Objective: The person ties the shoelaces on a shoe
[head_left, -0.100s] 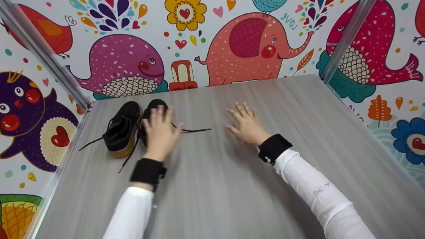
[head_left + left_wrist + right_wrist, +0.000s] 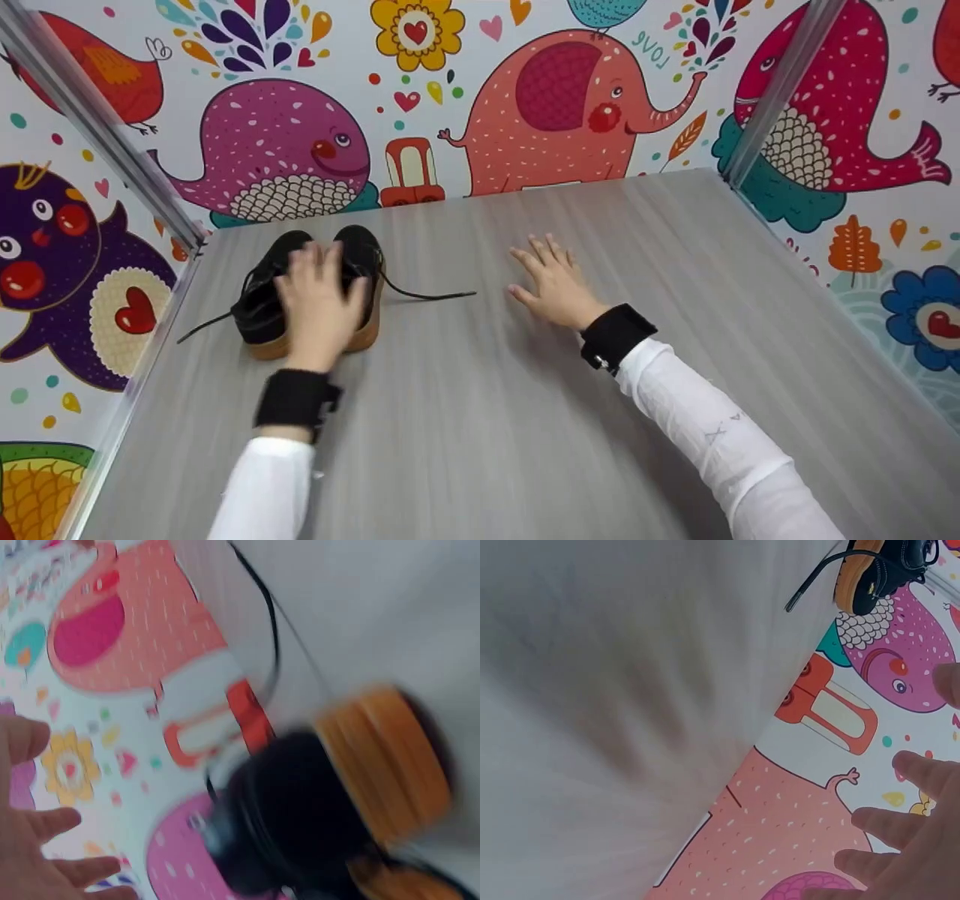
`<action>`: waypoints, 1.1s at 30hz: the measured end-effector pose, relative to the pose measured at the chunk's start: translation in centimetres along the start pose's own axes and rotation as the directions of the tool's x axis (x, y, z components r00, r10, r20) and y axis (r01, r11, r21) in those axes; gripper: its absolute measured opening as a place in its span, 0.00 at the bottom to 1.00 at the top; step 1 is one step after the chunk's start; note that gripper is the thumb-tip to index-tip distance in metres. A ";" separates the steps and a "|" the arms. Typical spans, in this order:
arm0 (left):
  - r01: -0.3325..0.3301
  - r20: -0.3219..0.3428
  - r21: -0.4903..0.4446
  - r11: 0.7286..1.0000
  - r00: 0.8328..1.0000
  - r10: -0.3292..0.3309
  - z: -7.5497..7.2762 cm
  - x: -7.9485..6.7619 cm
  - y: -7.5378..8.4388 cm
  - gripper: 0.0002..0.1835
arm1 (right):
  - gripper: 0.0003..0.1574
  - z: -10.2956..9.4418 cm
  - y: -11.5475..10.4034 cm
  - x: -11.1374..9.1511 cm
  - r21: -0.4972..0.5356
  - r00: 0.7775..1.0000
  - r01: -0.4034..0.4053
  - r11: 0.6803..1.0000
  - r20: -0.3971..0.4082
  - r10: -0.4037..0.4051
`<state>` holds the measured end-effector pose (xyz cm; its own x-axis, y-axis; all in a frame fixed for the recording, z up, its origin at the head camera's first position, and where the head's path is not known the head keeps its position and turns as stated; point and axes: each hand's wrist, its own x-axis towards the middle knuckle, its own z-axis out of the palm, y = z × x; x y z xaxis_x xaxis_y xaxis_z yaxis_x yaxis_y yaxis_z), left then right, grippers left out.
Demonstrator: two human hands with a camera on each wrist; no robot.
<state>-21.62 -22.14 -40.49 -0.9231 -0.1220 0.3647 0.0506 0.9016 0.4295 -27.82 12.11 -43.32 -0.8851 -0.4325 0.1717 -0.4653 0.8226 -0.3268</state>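
Left hand (image 2: pixel 321 307) is right above a pair of lace-up shoes and covers part of both in the head view. Fingers are pretty straight and spread, not grasping anything. It's a bit blurry, but the left wrist view shows a visible gap between those fingers and the nearest shoe.

The shoes sit side by side at the back left of the grey wood-grain surface (image 2: pixel 480 420), toes toward the wall: a black left shoe with a tan sole (image 2: pixel 262 304) and a matching black right shoe with a tan sole (image 2: pixel 361 251). One thin black lace (image 2: pixel 206 326) trails off to the left, another thin black lace (image 2: pixel 431 298) sticks out to the right toward the middle.

Right hand (image 2: pixel 559 283) is well apart from the shoes, fingers fanned out and released, nothing in it. It hovers over the surface, with soft finger shadows below in its wrist view.

Both arms have white sleeves (image 2: pixel 712 427) and black wristbands (image 2: pixel 619 337). The white back wall (image 2: pixel 495 60) has a coral elephant (image 2: pixel 547 135) and a purple whale (image 2: pixel 277 135) printed on it.
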 end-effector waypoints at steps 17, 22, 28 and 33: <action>0.369 0.064 -0.290 0.883 0.928 -0.366 -0.5 -2.1 -11.1 0.56 | 0.38 3.4 -3.8 0.9 -0.033 0.996 0.088 0.996 0.037 -0.087; 0.398 -0.007 -0.381 0.835 0.901 -0.433 0.7 -1.9 -11.4 0.56 | 0.38 4.4 -6.2 2.0 -0.032 0.990 0.119 0.992 0.086 -0.116; 0.490 -0.010 -0.492 0.720 0.823 -0.568 2.0 -1.8 -11.8 0.58 | 0.38 5.6 -10.1 3.2 0.001 0.977 0.157 0.988 0.144 -0.155; 0.581 0.064 -0.470 0.664 0.773 -0.631 2.6 -1.9 -12.2 0.59 | 0.36 7.0 -12.8 3.2 0.070 0.965 0.219 0.973 0.134 -0.227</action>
<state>-21.51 -31.82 -48.61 -0.7696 -0.6371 -0.0418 -0.3237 0.3329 0.8857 -24.71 -2.42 -45.09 -0.7486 -0.6530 0.1154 -0.6466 0.6802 -0.3454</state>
